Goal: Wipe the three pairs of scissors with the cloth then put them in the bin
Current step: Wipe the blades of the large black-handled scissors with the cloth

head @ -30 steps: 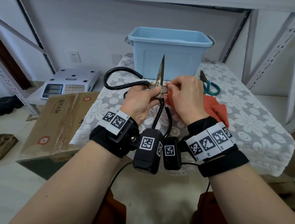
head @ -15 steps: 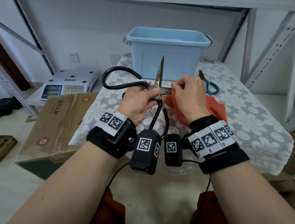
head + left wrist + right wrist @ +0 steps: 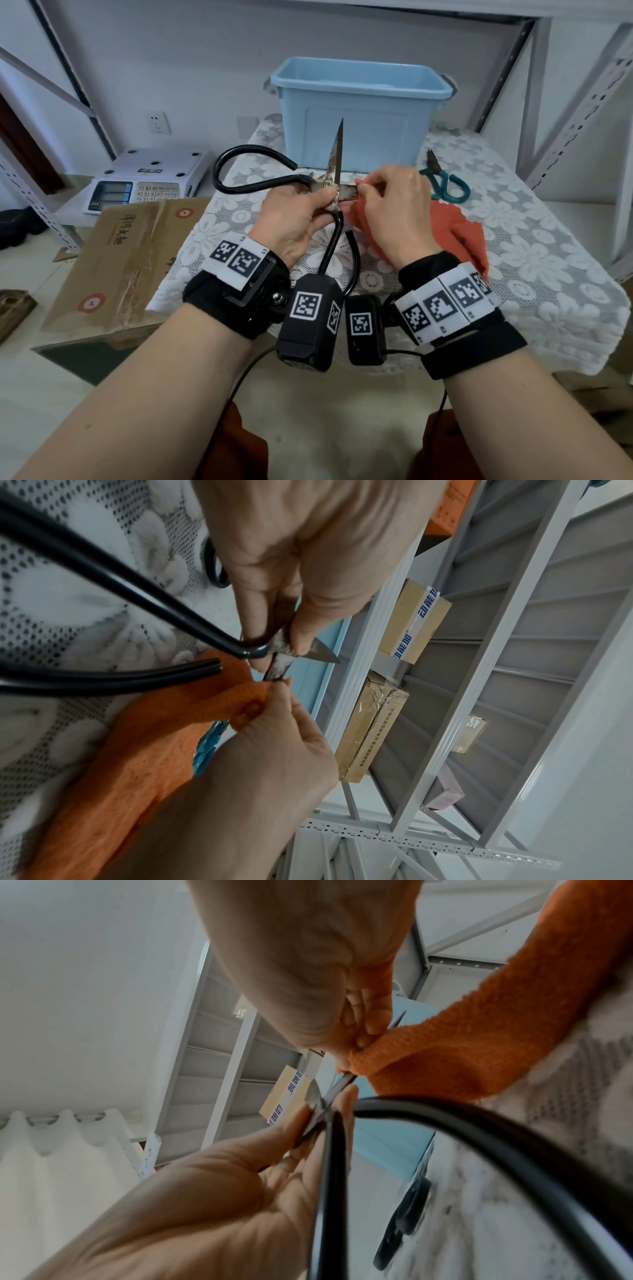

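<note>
Large black-handled scissors are spread wide above the lace-covered table, one rusty blade pointing up. My left hand pinches them at the pivot. My right hand pinches the orange cloth around the other, sideways blade. Teal scissors lie on the table right of my hands. A black handle of another pair lies under my left hand. The light blue bin stands behind, its inside hidden.
The table has a white lace cover. A white weighing scale and a brown cardboard box sit to its left. Grey metal shelf posts rise close on the right, and cartons rest on the shelf overhead.
My right hand with the cloth has slid a little to the right along the sideways blade, baring more metal near the pivot. The left hand keeps its hold on the scissors.
</note>
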